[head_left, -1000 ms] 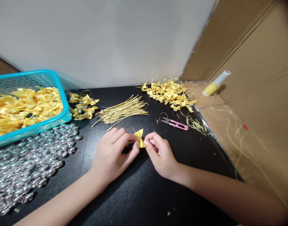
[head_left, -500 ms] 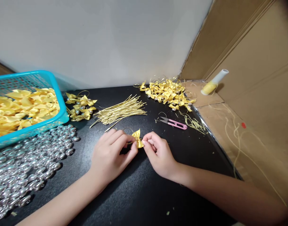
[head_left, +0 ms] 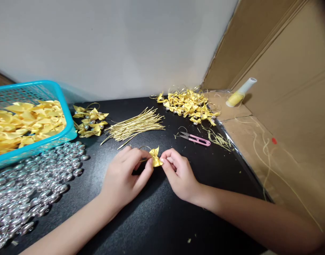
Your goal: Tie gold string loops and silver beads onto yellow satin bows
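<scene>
A small yellow ribbon bow (head_left: 155, 158) is held between my two hands, just above the black tabletop. My left hand (head_left: 127, 170) pinches it from the left with thumb and forefinger. On the other side, the fingertips of my right hand (head_left: 178, 171) are closed on the bow's right edge. A thin gold wire loop (head_left: 144, 147) curves out behind my left fingertips; where it joins the bow is hidden. Beyond my hands lies a bundle of gold cords (head_left: 138, 124). Pink thread snips (head_left: 195, 139) rest behind my right hand.
A turquoise basket (head_left: 69, 117) of yellow bows stands at left, with many silver beads (head_left: 32, 187) before it. Finished bows with beads lie in a small cluster (head_left: 90, 120) and a larger pile (head_left: 189, 104). Thread clippings (head_left: 219, 139) and a thread spool (head_left: 239, 95) are at right.
My left thumb and forefinger have drawn slightly left, and more of the bow shows. The bow has turned a little; my right hand keeps its pinch.
</scene>
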`<action>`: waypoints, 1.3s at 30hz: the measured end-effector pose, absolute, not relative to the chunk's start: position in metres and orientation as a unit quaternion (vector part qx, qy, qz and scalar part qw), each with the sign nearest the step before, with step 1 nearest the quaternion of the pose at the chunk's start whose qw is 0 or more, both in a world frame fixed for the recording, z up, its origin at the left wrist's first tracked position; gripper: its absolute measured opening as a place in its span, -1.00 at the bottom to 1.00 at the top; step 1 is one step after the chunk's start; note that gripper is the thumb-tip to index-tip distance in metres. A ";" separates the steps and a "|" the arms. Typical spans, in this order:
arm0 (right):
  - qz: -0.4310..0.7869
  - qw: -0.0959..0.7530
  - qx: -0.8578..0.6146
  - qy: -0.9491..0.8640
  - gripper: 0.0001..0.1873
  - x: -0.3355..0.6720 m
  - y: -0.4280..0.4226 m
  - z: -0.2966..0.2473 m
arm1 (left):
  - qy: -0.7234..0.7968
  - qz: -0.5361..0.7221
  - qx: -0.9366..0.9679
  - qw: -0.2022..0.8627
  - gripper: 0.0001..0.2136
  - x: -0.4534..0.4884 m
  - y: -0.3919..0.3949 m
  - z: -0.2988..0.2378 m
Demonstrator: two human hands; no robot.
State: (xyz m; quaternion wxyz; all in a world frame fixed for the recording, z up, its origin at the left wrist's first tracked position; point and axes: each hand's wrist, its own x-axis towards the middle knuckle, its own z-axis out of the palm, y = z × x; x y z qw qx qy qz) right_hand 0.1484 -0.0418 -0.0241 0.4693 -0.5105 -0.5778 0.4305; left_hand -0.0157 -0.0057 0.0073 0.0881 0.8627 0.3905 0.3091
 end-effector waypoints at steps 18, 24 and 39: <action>0.423 0.468 -0.517 -0.579 -0.88 0.148 -0.042 -0.024 | 0.386 0.322 0.859 0.094 -0.95 -0.016 -0.006 0.005; 0.422 0.468 -0.517 -0.579 -0.88 0.148 -0.041 -0.022 | 0.381 0.321 0.863 0.088 -0.94 -0.015 -0.006 0.005; 0.378 0.459 -0.531 -0.604 -0.89 0.148 -0.042 -0.024 | 0.360 0.327 0.873 0.040 -0.94 -0.014 -0.006 0.001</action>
